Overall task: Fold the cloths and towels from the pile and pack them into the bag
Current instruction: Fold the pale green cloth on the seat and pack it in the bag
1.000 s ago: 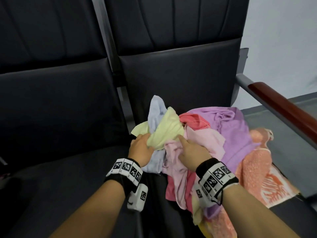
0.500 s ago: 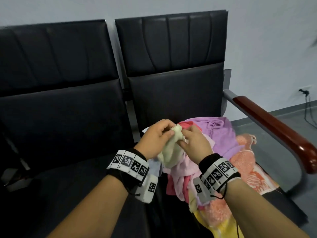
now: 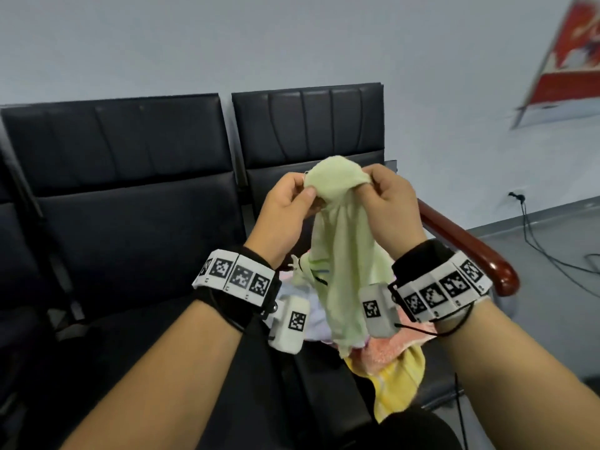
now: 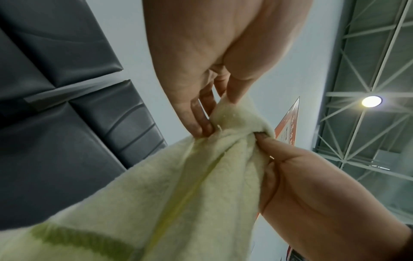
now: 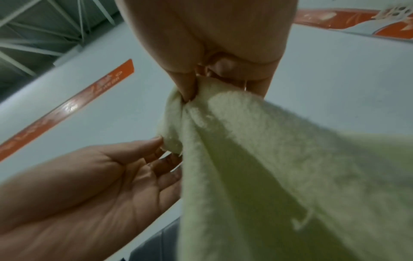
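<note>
Chairs: I am looking at a row of black padded chairs (image 3: 130, 177) against the wall, with a brown armrest (image 3: 467, 245) at the right end.
Pile: the pile (image 3: 393, 362) of cloths is lying on the right seat, below my wrists; orange and yellow pieces are showing.
Green towel: the green towel (image 3: 344, 254) is hanging above the pile, between my two hands, its top bunched and its lower end reaching down to the pile.
Left hand: my left hand (image 3: 285, 209) is pinching the towel's top edge between thumb and fingertips (image 4: 201, 123).
Right hand: my right hand (image 3: 389, 206) is pinching the same bunched top just beside it, fingers curled into the cloth.
</note>
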Available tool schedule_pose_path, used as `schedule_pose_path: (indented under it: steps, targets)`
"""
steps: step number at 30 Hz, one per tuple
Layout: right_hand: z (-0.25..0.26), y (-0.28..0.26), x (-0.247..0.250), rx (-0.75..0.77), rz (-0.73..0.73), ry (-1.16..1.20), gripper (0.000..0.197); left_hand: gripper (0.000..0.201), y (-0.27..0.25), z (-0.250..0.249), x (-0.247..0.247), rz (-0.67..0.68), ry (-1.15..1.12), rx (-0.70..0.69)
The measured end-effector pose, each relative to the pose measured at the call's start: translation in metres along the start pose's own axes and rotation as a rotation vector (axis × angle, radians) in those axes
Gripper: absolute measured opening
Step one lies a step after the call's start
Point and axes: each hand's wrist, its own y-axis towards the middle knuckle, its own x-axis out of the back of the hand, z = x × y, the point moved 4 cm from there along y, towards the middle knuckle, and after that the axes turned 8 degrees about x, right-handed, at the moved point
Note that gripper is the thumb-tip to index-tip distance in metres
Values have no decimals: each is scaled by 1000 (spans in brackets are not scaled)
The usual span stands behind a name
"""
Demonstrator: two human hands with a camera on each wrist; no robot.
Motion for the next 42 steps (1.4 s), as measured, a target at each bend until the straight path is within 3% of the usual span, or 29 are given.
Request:
schedule_pose_path:
  steps: [5, 11, 19, 23, 29, 31, 34, 35, 37, 39, 42]
  targets:
    - [33, -25, -11, -18, 89, 21, 14, 15, -44, -5, 25, -69, -5, 13]
    - [77, -62, -59, -13, 185, 184, 15, 13, -105, -7, 80, -163, 2, 12]
    - [111, -103, -135, 72, 313, 178, 8, 15, -167, -15, 188, -415, 326, 49]
    - [94, -148, -173, 71, 466, 93, 10, 14, -195, 14, 223, -403, 397, 142]
    - [37, -213, -206, -22, 662, -125, 7, 10, -223, 95, 237, -235, 453, 307]
    - [9, -233, -205, -75, 799, -280, 7, 11, -234, 129, 244, -191, 482, 394]
    - [-28, -270, -202, -184, 1194, -458, 12, 16, -254, 178, 270, -243, 556, 537]
    - [-33, -279, -202, -230, 1263, -447, 9, 17, -261, 193, 280, -270, 578, 589]
    - [-37, -284, -207, -259, 1225, -368, 5, 16, -274, 218, 296, -313, 601, 675]
    - [-33, -281, -220, -187, 1072, -317, 4, 19, -282, 238, 306, -344, 619, 732]
    - [-26, -289, -252, -91, 1032, -274, 20, 25, -286, 261, 311, -376, 662, 809]
